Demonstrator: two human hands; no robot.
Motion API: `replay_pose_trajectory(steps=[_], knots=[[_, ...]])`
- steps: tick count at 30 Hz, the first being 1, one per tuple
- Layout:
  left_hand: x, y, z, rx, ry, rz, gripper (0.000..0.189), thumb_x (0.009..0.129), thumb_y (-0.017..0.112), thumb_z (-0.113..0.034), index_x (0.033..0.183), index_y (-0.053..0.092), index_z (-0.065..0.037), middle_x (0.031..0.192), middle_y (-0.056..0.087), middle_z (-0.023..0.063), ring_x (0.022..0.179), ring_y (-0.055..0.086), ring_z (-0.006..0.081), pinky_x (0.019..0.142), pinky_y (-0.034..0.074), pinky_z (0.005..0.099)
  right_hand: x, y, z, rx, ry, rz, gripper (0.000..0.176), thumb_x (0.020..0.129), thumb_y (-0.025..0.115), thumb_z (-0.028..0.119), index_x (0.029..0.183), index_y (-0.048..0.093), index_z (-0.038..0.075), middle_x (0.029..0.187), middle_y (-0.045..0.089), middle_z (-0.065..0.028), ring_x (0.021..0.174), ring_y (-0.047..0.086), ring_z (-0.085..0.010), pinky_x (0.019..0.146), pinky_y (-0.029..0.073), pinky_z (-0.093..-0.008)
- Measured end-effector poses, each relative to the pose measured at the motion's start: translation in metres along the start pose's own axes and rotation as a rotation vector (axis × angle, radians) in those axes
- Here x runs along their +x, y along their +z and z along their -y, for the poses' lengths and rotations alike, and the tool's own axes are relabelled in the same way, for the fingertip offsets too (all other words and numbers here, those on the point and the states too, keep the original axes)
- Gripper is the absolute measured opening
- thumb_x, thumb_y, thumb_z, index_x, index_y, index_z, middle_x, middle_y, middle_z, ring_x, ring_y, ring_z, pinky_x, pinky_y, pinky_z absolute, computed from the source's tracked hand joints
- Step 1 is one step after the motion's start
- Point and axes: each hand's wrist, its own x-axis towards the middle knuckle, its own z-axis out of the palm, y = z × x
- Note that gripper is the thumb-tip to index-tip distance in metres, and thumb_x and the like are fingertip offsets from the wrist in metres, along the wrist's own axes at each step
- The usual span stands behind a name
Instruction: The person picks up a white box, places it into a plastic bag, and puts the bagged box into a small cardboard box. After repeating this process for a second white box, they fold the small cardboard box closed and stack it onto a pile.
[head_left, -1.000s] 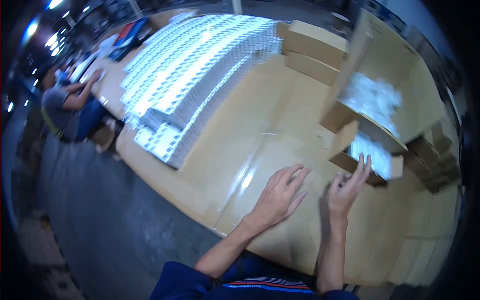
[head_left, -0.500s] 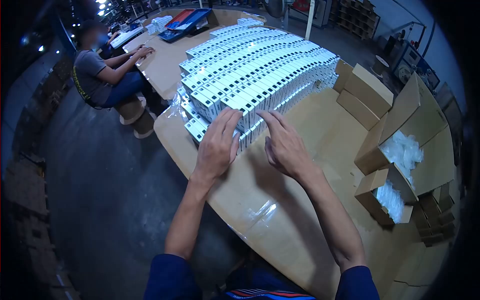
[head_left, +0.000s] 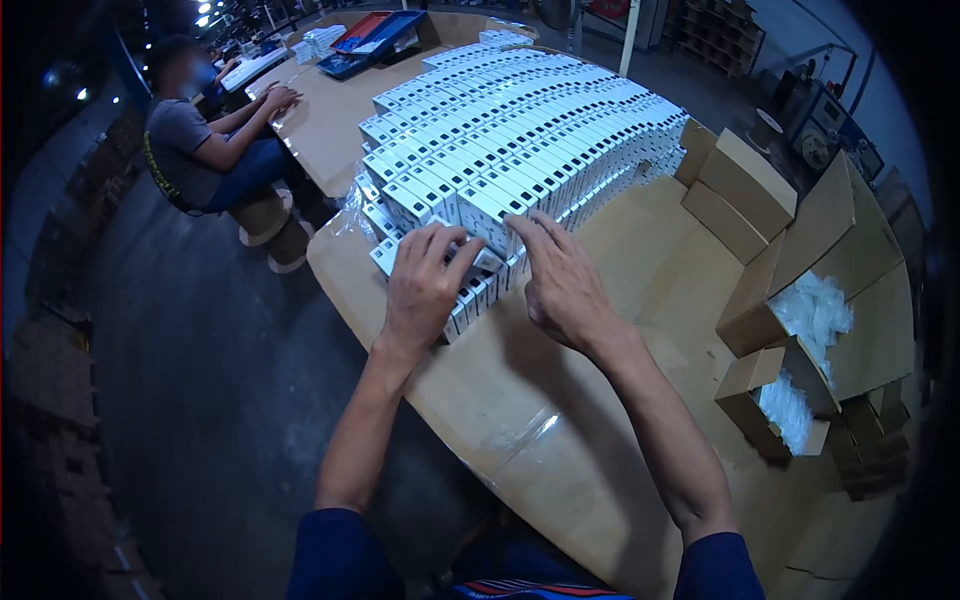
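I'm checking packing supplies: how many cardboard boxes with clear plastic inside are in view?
2: a large open carton at the right, and a smaller open box just in front of it, nearer the camera. Others may be hidden.

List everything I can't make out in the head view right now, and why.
All in the head view:
- Left hand: its palm is hidden by the back of the hand, so its grip is unclear.
- White boxes: their fine print is too small to read.
- Large carton: its bottom is hidden by the clear plastic.
- Shirt: its chest print is cut off by the bottom edge.
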Motion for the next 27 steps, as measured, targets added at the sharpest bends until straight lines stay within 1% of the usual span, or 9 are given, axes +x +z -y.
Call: replay_pose_trajectory(steps=[4,7,8,9,13,17,22,26,27], knots=[[-0.007,-0.021,-0.016,-0.005,-0.052,-0.043,0.037,0.074,0.079,0.003,0.108,0.073,-0.009,0.108,0.063,0.0084,0.111,0.061,0.0308,0.094,0.051,0.0439,-0.025,-0.023,0.011,0.097,0.07,-0.051,0.067,0.083,0.059,-0.005,0.147,0.042,0.004,0.142,0.051,-0.0238,0.141,0.043,-0.0399,0.112,0.039,-0.0516],[-0.014,-0.038,-0.049,-0.158,-0.069,-0.073,0.043,0.069,0.079,0.009,0.109,0.071,-0.008,0.111,0.061,0.0117,0.114,0.06,0.0357,0.095,0.051,0.0477,-0.064,-0.052,0.026,0.376,0.22,-0.042,0.068,0.083,0.06,-0.007,0.148,0.043,0.005,0.134,0.055,-0.0243,0.127,0.055,-0.0401,0.104,0.047,-0.0485],[-0.021,-0.035,-0.061,-0.24,-0.065,-0.086,0.038,0.071,0.08,0.004,0.107,0.072,-0.006,0.113,0.061,0.0129,0.118,0.059,0.0405,0.102,0.048,0.0575,-0.078,-0.065,0.031,0.48,0.29,-0.033,0.067,0.085,0.06,-0.006,0.149,0.043,0.005,0.133,0.056,-0.0244,0.123,0.057,-0.0396,0.101,0.051,-0.0466],[-0.024,-0.033,-0.078,-0.314,-0.03,-0.089,0.037,0.073,0.078,0.005,0.108,0.072,-0.006,0.113,0.061,0.0134,0.119,0.059,0.0423,0.102,0.048,0.0588,-0.09,-0.082,0.039,0.629,0.408,-0.015,0.059,0.094,0.064,0.002,0.149,0.046,0.007,0.13,0.058,-0.0222,0.11,0.064,-0.0303,0.088,0.057,-0.0378],[-0.013,-0.027,-0.145,-0.579,0.127,-0.072,0.032,0.079,0.075,0.006,0.108,0.07,-0.006,0.114,0.061,0.0133,0.12,0.059,0.0445,0.099,0.052,0.0588,-0.147,-0.116,0.045,1.108,0.646,-0.034,0.047,0.106,0.06,0.017,0.151,0.047,0.008,0.13,0.059,-0.012,0.103,0.064,-0.0138,0.082,0.057,-0.0301],[0.024,-0.02,-0.212,-0.706,0.291,-0.061,0.043,0.072,0.082,0.008,0.109,0.07,-0.01,0.112,0.061,0.0126,0.116,0.062,0.0407,0.096,0.056,0.0524,-0.201,-0.145,0.03,1.409,0.732,-0.341,0.036,0.107,0.055,0.012,0.142,0.054,0.001,0.127,0.061,-0.0078,0.106,0.062,-0.0114,0.086,0.055,-0.0266],[0.102,-0.011,-0.285,-1.043,0.347,0.232,0.036,0.077,0.085,-0.006,0.11,0.069,-0.004,0.116,0.063,0.0155,0.113,0.064,0.035,0.095,0.055,0.0457,-0.263,-0.199,0.004,1.054,0.794,-0.67,0.02,0.106,0.051,0.002,0.121,0.064,0.0,0.116,0.065,-0.0057,0.109,0.06,-0.0102,0.096,0.05,-0.0268],[0.185,0.056,-0.342,-0.823,0.452,0.203,0.034,0.085,0.079,-0.012,0.114,0.066,-0.002,0.114,0.065,0.0192,0.105,0.065,0.0373,0.089,0.055,0.0435,-0.299,-0.26,-0.029,0.546,0.785,-0.737,0.021,0.105,0.05,-0.001,0.115,0.068,-0.001,0.108,0.067,-0.0041,0.102,0.061,-0.0102,0.093,0.047,-0.025],[0.206,0.073,-0.357,-0.744,0.472,0.241,0.033,0.086,0.078,-0.013,0.115,0.066,-0.001,0.114,0.064,0.0204,0.105,0.065,0.0379,0.089,0.055,0.0438,-0.304,-0.271,-0.041,0.528,0.775,-0.784,0.023,0.104,0.049,-0.003,0.114,0.07,-0.001,0.105,0.068,-0.0038,0.092,0.059,-0.008,0.083,0.047,-0.0231]])
